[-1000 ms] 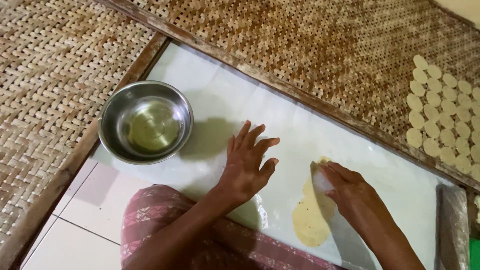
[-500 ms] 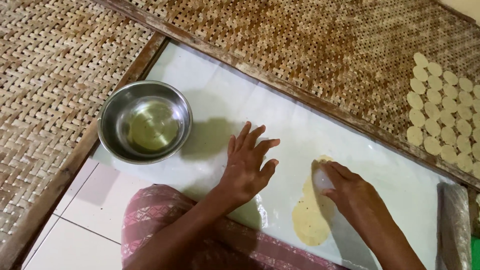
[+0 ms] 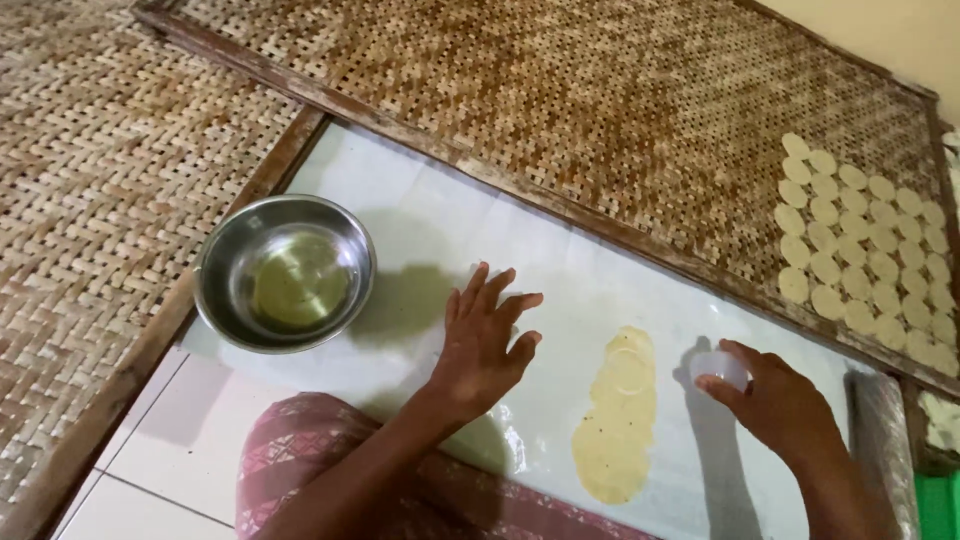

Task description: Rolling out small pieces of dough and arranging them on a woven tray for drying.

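A thin, pale yellow strip of rolled dough [image 3: 615, 420] lies on a white plastic sheet [image 3: 420, 230]. A round imprint shows near its top end. My left hand [image 3: 485, 345] rests flat on the sheet, fingers spread, just left of the dough. My right hand [image 3: 785, 405] is right of the dough and holds a small clear round cutter [image 3: 720, 368] in its fingertips, lifted off the dough.
A steel bowl [image 3: 285, 272] with a little oil stands on the sheet at the left. Woven bamboo trays [image 3: 560, 90] lie beyond, with several cut dough rounds [image 3: 860, 245] in rows at the far right. My patterned clothed knee [image 3: 310, 450] is at the bottom.
My right hand has moved right, off the top of the dough, taking the cutter with it and leaving a round mark. My left hand has stayed in place.
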